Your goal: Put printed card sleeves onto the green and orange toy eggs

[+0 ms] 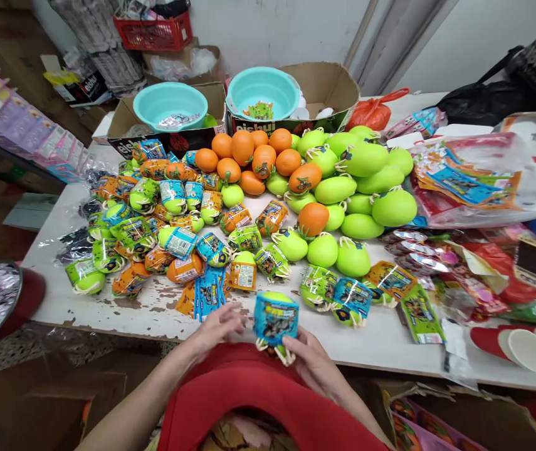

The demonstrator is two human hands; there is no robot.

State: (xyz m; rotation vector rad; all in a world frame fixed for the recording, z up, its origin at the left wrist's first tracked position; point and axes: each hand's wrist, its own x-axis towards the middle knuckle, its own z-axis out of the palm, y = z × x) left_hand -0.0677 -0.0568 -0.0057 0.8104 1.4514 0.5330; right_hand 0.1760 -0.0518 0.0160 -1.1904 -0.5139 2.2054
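My right hand [313, 358] grips a green egg-shaped toy [276, 318] at the table's front edge. A blue printed wrapper goes around the toy, and cream-coloured strands stick out below it. My left hand [218, 330] is empty, its fingers apart, just left of the toy. Beyond that hand lie flat blue wrappers [210, 293] with orange ones partly beneath them. Wrapped toys [135, 232] crowd the table's left side. Bare green eggs [362, 191] and orange eggs [264, 161] are heaped at the middle and right.
Two turquoise basins [170, 106] rest on cardboard boxes [328, 88] at the back. To the right are plastic bags with wrappers [474, 178], a green wrapper stack [422, 316] and paper cups [526, 349]. A red bucket [32, 294] stands off the table's left end.
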